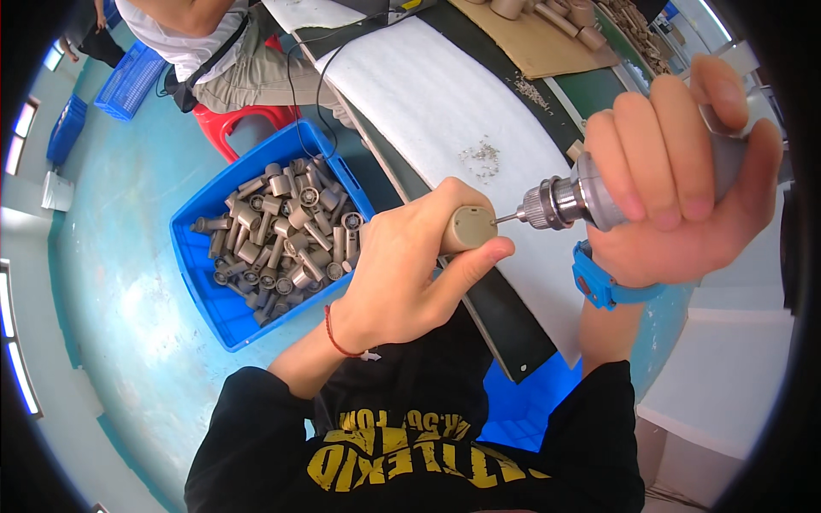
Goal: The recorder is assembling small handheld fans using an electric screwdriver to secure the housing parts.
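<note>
Drilling into the flat end of a beige plastic part [469,228], bit tip right at the face.

Clamped in the left hand [402,278], fingers and thumb wrapped tight round the part, held up in the air just over the near edge of the table [445,103]. Wrapped in the right hand [676,179], a metal rotary tool [569,201], fist closed on its body, chuck and thin bit levelled at the part's end (depth of the bit not readable from here). Down to the left on the floor, a blue crate [209,295] heaped with the same kind of beige pieces, so plenty apparently waiting. Scattered on the white table pad, pale shavings [481,158], hinting at some work done; more beige parts [556,13] on cardboard at the far end.
</note>
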